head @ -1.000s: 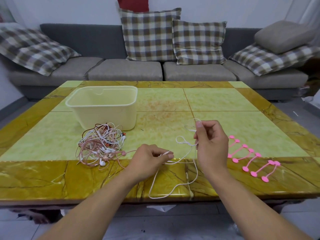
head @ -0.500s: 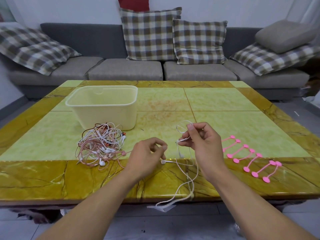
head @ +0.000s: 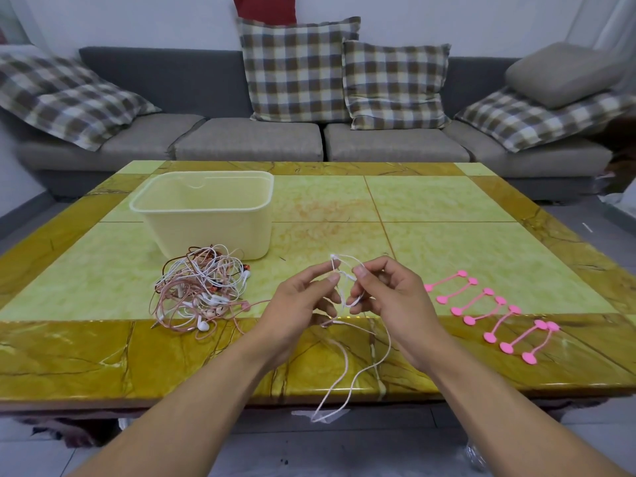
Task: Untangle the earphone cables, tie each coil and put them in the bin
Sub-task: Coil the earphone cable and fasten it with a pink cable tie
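A white earphone cable (head: 364, 370) is held above the table's front part. My left hand (head: 303, 304) pinches it between thumb and forefinger, and my right hand (head: 389, 294) pinches it close by, so both hands nearly touch. Small loops of the cable rise above the fingers, and its long tail hangs down over the table's front edge. A tangled heap of white and pink earphone cables (head: 199, 290) lies to the left. Behind the heap stands the cream plastic bin (head: 206, 215), nothing visible inside.
Several pink cable ties (head: 492, 311) lie in a row on the table to the right of my hands. The yellow and green marble table (head: 447, 215) stretches ahead. A grey sofa (head: 247, 136) with checked cushions stands behind it.
My left hand has risen and moved right to meet my right hand at the cable. The cable's tail now hangs further over the table's front edge.
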